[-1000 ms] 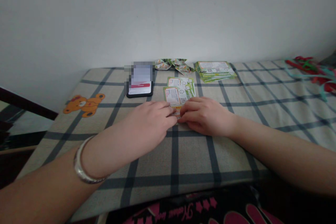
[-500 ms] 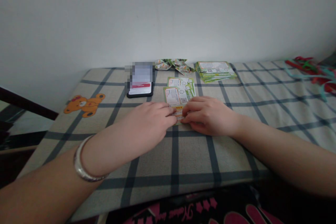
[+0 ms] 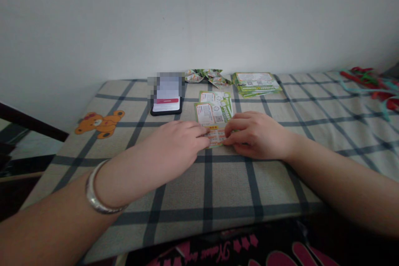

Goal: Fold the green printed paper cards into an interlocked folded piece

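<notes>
A green and white printed paper sheet (image 3: 214, 119) lies on the checked cloth (image 3: 218, 183) in front of me, with a second like sheet under its far edge. My left hand (image 3: 174, 147) rests knuckles up on the sheet's near left corner, fingers curled and pressing it. My right hand (image 3: 258, 135) sits at the near right corner, fingertips bent onto the paper's edge. A silver bangle (image 3: 96, 195) circles my left wrist.
A phone (image 3: 166, 95) lies past the sheets on the left. Several folded paper pieces (image 3: 205, 77) and a stack of like sheets (image 3: 255, 83) sit by the wall. Red and green ribbons (image 3: 370, 83) lie far right. A bear print (image 3: 99, 124) marks the cloth.
My right hand has slid a little to the right along the sheet's near edge, baring more of the orange strip. The left hand has barely moved.
</notes>
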The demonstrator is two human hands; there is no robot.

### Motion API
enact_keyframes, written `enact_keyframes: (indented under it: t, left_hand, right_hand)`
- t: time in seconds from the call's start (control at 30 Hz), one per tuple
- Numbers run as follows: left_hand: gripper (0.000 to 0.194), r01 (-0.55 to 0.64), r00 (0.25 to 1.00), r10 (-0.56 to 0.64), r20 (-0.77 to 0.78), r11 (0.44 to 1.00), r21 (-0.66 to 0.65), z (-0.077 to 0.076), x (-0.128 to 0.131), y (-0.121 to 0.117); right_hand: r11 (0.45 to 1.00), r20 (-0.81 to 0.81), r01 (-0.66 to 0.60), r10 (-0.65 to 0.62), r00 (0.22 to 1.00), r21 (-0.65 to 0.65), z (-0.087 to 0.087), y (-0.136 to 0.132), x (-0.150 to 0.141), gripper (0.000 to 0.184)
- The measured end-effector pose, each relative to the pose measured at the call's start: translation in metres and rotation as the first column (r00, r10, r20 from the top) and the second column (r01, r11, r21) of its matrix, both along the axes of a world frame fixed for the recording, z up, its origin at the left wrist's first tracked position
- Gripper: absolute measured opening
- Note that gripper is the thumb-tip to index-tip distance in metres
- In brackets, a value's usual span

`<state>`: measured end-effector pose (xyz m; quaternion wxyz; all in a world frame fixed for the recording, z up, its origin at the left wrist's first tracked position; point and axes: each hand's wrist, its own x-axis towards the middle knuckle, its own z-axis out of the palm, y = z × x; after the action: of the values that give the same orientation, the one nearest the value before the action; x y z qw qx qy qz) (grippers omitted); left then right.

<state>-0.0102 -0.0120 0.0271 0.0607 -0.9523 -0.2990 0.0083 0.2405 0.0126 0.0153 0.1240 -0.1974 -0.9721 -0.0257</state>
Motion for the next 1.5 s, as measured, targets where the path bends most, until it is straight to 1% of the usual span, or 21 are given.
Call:
enact_keyframes:
  t: [0.2, 0.43, 0.57, 0.7, 0.83, 0.9, 0.97, 1.03, 1.17, 1.27, 1.4, 1.5]
  left_hand:
    - [0.035, -0.011, 1.000, 0.011, -0.003, 1.000, 0.012, 0.001, 0.001, 0.000]
    - [0.035, -0.001, 1.000, 0.001, 0.008, 1.000, 0.011, 0.002, 0.002, 0.000]
    - [0.035, -0.006, 1.000, 0.006, 0.005, 1.000, 0.018, 0.004, 0.004, 0.001]
    - [0.031, -0.006, 1.000, 0.006, 0.014, 1.000, 0.013, 0.004, 0.005, 0.001]
    - [0.026, 0.013, 0.999, -0.014, 0.049, 1.000, 0.026, 0.002, 0.004, 0.003]
    - [0.020, -0.024, 0.998, 0.022, 0.058, 0.999, 0.030, 0.001, 0.003, 0.005]
    - [0.018, -0.057, 0.995, 0.054, 0.083, 0.998, 0.027, -0.001, 0.002, 0.009]
    - [0.019, -0.020, 0.992, 0.017, 0.128, 1.000, 0.021, -0.003, 0.001, 0.013]
    - [0.021, 0.011, 0.985, -0.015, 0.170, 1.000, 0.023, -0.006, -0.002, 0.018]
    - [0.020, 0.010, 0.984, -0.012, 0.176, 1.000, 0.007, -0.010, -0.003, 0.019]
    - [0.016, -0.002, 0.971, 0.001, 0.240, 1.000, 0.006, -0.017, -0.002, 0.021]
    - [0.014, 0.003, 0.960, -0.009, 0.282, 1.000, 0.021, -0.021, 0.000, 0.023]
  right_hand:
    - [1.000, 0.024, 0.016, -0.016, 1.000, -0.004, 0.002, -0.002, 0.000, 0.016]
    - [0.996, 0.027, 0.024, -0.021, 0.999, -0.084, 0.009, 0.000, 0.009, 0.015]
    - [0.994, 0.048, 0.027, -0.022, 0.999, -0.106, 0.010, 0.001, 0.011, 0.015]
    - [0.987, 0.026, 0.011, -0.007, 1.000, -0.158, 0.012, 0.002, 0.012, 0.017]
    - [0.983, 0.003, 0.009, -0.008, 1.000, -0.184, 0.012, 0.002, 0.012, 0.018]
    - [0.981, -0.011, 0.009, -0.011, 1.000, -0.192, 0.012, 0.002, 0.010, 0.016]
    - [0.977, -0.029, 0.006, -0.013, 0.999, -0.212, 0.011, 0.002, 0.009, 0.014]
    - [0.973, -0.049, -0.006, -0.005, 0.999, -0.229, 0.010, 0.002, 0.009, 0.014]
    - [0.975, -0.070, -0.025, 0.010, 0.998, -0.220, 0.009, 0.003, 0.009, 0.014]
    - [0.976, -0.063, -0.004, -0.010, 0.998, -0.218, 0.007, 0.004, 0.009, 0.014]
    - [0.983, -0.037, 0.070, -0.078, 0.996, -0.172, 0.004, 0.004, 0.006, 0.015]
    - [0.983, 0.003, 0.147, -0.147, 0.989, -0.108, 0.002, 0.002, 0.003, 0.022]
